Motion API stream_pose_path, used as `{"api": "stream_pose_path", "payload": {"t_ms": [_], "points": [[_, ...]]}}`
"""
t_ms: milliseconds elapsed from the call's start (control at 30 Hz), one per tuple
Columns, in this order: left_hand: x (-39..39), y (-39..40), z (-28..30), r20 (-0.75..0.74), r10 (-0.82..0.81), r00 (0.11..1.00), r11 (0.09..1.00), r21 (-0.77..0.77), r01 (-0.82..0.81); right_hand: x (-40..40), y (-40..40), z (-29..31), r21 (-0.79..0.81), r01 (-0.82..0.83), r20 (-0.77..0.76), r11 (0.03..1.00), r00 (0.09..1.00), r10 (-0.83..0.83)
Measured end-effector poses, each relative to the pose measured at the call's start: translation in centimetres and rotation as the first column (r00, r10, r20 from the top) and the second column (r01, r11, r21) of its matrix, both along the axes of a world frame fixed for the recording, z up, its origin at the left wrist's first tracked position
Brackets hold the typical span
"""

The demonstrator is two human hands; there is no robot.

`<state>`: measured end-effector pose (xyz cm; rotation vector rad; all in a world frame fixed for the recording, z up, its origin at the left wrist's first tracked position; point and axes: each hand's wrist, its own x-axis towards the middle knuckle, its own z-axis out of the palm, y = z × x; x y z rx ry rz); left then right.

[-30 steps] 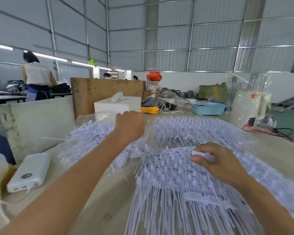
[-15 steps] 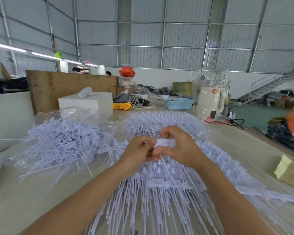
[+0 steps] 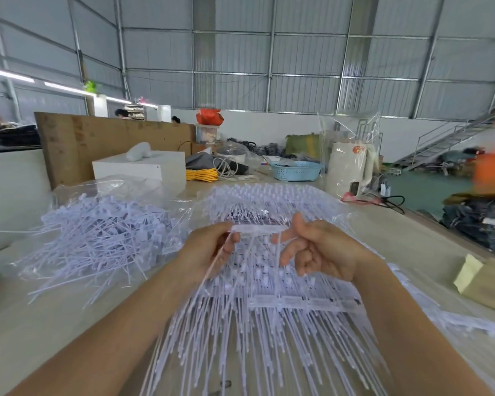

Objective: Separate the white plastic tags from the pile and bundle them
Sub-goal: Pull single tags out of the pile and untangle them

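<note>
Tags (image 3: pixel 257 298) lie in a broad fanned sheet on the table (image 3: pixel 55 324) straight in front of the person, heads in rows toward the far side and thin tails running toward the camera. Above that sheet the two hands hold one white strip (image 3: pixel 255 229) stretched between them: the left hand (image 3: pixel 212 250) pinches its left end, fingers curled round it, and the right hand (image 3: pixel 317 250) pinches the right end between thumb and forefinger, the other fingers loosely bent below. A few thin tails hang from the strip, so it looks like a small set being pulled free.

Just left of the sheet, a second heap (image 3: pixel 97 232) of loose tags sits on a clear bag (image 3: pixel 117 187); these look already separated, though none is visibly tied. By that reading the work is well short of done: the fanned sheet is still large and no finished bundle shows anywhere.

Much is hard to read. The near tails blur together and run off the bottom edge, so single tags cannot be counted. Whether the strip is still joined to the sheet cannot be told. The right edge of the sheet trails off under clear film. A blue basket (image 3: pixel 296 170) stands well behind.
</note>
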<state>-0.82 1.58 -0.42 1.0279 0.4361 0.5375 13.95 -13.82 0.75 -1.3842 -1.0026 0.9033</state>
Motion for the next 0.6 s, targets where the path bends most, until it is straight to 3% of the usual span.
{"api": "stream_pose_path", "payload": {"t_ms": [67, 133, 200, 300, 467, 600], "points": [[0.2, -0.4, -0.4, -0.047, 0.025, 0.999, 0.985, 0.169, -0.017, 0.0, 1.1, -0.7, -0.055, 0.324, 0.134, 0.944, 0.94, -0.315], [0.4, -0.8, -0.7, -0.044, 0.019, 0.999, 0.956, 0.292, -0.005, -0.8, 2.1, -1.3, 0.036, 0.428, 0.357, 0.903, 0.838, -0.412], [0.6, -1.1, -0.9, -0.037, 0.013, 0.999, 0.917, 0.399, 0.003, -1.7, 2.6, -1.8, 0.091, 0.346, 0.563, 0.934, 0.755, -0.335], [0.5, -0.9, -1.0, -0.011, 0.063, 0.998, 0.874, 0.483, -0.05, -2.1, 2.8, -1.9, 0.104, 0.221, 0.557, 0.97, 0.795, -0.241], [0.7, -1.2, -1.5, -0.001, 0.065, 0.998, 0.773, 0.632, -0.05, -2.1, 2.4, -1.6, 0.141, 0.105, 0.596, 0.984, 0.785, -0.17], [0.9, -1.3, -1.6, 0.037, 0.055, 0.998, 0.786, 0.615, -0.066, -2.8, 2.9, -1.4, 0.161, 0.119, 0.634, 0.98, 0.748, -0.195]]}}
